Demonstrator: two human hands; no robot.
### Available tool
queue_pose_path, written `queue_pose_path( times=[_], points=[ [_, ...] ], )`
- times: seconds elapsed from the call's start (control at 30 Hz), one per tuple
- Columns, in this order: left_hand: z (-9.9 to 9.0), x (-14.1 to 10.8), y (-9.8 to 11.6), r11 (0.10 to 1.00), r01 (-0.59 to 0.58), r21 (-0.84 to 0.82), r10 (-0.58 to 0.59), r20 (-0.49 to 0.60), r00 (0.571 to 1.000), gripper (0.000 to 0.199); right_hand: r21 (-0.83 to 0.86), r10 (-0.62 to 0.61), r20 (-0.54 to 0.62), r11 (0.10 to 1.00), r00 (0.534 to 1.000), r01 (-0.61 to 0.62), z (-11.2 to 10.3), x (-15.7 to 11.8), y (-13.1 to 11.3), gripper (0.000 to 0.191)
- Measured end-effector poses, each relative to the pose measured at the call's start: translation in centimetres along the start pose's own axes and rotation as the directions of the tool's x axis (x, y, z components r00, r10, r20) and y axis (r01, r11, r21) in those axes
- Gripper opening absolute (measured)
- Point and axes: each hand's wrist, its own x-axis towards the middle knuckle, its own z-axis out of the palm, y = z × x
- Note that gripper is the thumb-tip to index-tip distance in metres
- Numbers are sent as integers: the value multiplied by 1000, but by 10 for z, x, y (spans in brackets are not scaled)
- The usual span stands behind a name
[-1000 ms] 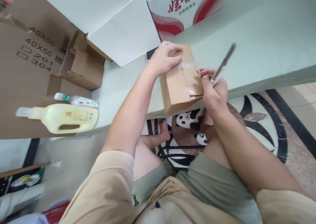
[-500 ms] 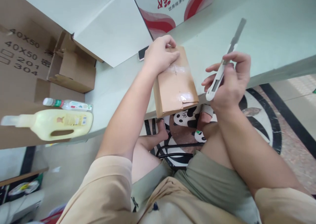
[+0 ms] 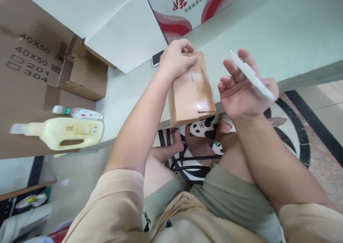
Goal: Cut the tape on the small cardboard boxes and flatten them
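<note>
A small brown cardboard box (image 3: 189,93) with clear tape along its top lies at the near edge of the table. My left hand (image 3: 178,59) presses on its far end, fingers curled and holding it in place. Off to the right of the box, my right hand (image 3: 245,89) is raised with the palm turned up. It holds a white utility knife (image 3: 253,77) between thumb and fingers, and the knife points to the upper left. No long blade shows at its tip now. The knife and the box are apart.
Behind my left hand lies a dark phone-like device (image 3: 157,58). A white carton (image 3: 128,35) and a red-and-white water carton (image 3: 193,10) stand at the back. On the left are an open brown box (image 3: 85,75), a plastic bottle (image 3: 80,113) and a yellow jug (image 3: 72,132).
My right hand has turned palm up and swung the knife from pointing up and right to up and left. Its long blade no longer shows. My left hand stays on the box.
</note>
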Motion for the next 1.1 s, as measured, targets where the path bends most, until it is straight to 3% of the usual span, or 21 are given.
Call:
queue_pose_path(
  times=[0.13, 0.23, 0.3, 0.4, 0.63, 0.77, 0.93, 1.1],
  points=[
    [2, 3, -2, 997, 34, -73, -35, -16, 999, 12, -47, -71, -80, 997, 994, 67, 6, 2, 6, 46],
    [1, -2, 9, 999, 37, 2, -37, -10, 999, 15, -28, -187, -142, 982, 972, 185, 22, -1, 7, 35],
    [-1, -7, 17, 996, 36, 85, -36, -5, 999, 17, -122, -249, -83, 964, 965, 238, 30, -4, 6, 36],
    [-3, -13, 26, 985, 32, 168, -31, -7, 999, 15, -318, -250, 6, 917, 968, 239, 34, -8, 7, 45],
    [-2, -16, 31, 975, 29, 219, -32, 12, 999, 14, -538, -240, 53, 811, 969, 230, 36, -9, 2, 40],
    [-2, -15, 30, 978, 24, 208, -27, 8, 1000, 14, -559, -301, 20, 787, 953, 261, 41, -7, -4, 29],
    [-3, -13, 26, 992, 33, 126, -35, 19, 999, 13, -481, -339, -58, 834, 939, 271, 37, -11, -5, 27],
    [-4, -9, 18, 996, 84, 43, -87, 77, 993, 35, -463, -363, -61, 836, 930, 296, 35, -17, -8, 32]
  ],
)
